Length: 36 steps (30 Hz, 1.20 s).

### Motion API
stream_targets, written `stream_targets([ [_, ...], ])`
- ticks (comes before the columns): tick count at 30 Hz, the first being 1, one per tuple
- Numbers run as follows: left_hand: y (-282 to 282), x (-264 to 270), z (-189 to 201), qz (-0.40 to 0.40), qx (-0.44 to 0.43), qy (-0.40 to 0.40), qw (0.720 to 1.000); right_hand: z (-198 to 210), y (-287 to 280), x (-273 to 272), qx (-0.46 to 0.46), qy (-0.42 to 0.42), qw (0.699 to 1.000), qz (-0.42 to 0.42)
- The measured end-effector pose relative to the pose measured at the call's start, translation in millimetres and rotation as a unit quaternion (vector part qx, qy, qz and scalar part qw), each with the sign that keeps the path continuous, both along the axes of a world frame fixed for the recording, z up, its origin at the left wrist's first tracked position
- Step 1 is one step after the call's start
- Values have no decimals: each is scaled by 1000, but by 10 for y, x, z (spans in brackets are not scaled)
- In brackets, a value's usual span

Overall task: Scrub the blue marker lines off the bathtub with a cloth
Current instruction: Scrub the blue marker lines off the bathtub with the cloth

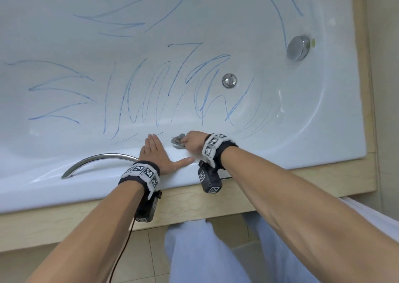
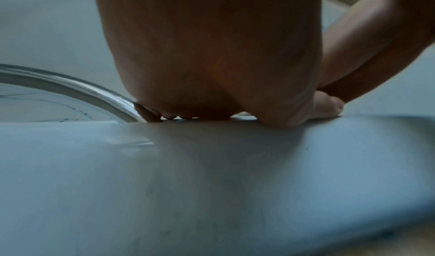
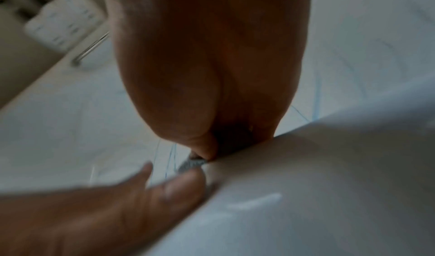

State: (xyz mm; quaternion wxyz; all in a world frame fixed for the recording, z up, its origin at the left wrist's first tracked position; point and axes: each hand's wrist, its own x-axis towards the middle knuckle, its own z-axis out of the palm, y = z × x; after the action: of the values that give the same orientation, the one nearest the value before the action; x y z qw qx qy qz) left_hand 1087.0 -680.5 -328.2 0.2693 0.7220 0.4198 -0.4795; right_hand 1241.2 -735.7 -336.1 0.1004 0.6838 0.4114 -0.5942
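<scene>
Clearly the grey cloth (image 1: 178, 141), bunched and nubby, sits just inside the bathtub's near rim (image 1: 90, 187), clenched in the right hand (image 1: 194, 141) against the glossy white wall. To scrub well, I judge it should press firmly in short strokes over the thin blue marker lines (image 1: 151, 92) nearest it. Flat and open-fingered, the left hand (image 1: 155, 154) braces on the rim beside the curved chrome grab handle (image 1: 97, 158).
</scene>
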Motion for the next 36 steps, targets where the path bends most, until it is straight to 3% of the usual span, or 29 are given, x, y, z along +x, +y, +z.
stream_targets([
  [3, -24, -29, 70, -40, 22, 13, 999, -23, 107, -45, 22, -5, 1000, 14],
  [6, 108, -91, 191, -163, 43, 39, 985, -28, 2, 231, -54, -9, 994, 91],
  [8, 293, -188, 259, -199, 42, 33, 979, -236, -235, 474, -89, -64, 984, 144],
  [10, 567, -311, 310, -211, 49, 27, 976, -753, -484, 710, -108, -75, 964, 230],
  [11, 724, -374, 337, -215, 60, 26, 974, -719, -475, 784, -138, -80, 955, 248],
  [13, 1022, -511, 378, -229, 82, 17, 970, -138, -285, 758, -206, -135, 928, 279],
  [14, 1147, -585, 381, -236, 86, 8, 968, -47, -190, 744, -224, -154, 915, 298],
  [17, 1357, -816, 256, -215, 77, -35, 973, 538, 196, 530, -203, -139, 911, 332],
  [18, 1363, -865, 202, -201, 64, -42, 977, 371, 234, 500, -208, -139, 907, 337],
  [20, 1303, -923, 74, -162, 39, -49, 985, -132, 165, 456, -189, -139, 941, 245],
  [24, 1180, -960, -108, -85, 69, -84, 990, -651, 319, 299, -145, -77, 948, 272],
  [29, 1232, -1002, -194, -32, 45, -102, 993, -429, 712, -99, -122, -5, 963, 241],
  [36, 1253, -1009, -169, -3, 42, -121, 992, -143, 842, -456, -9, 116, 985, 129],
])
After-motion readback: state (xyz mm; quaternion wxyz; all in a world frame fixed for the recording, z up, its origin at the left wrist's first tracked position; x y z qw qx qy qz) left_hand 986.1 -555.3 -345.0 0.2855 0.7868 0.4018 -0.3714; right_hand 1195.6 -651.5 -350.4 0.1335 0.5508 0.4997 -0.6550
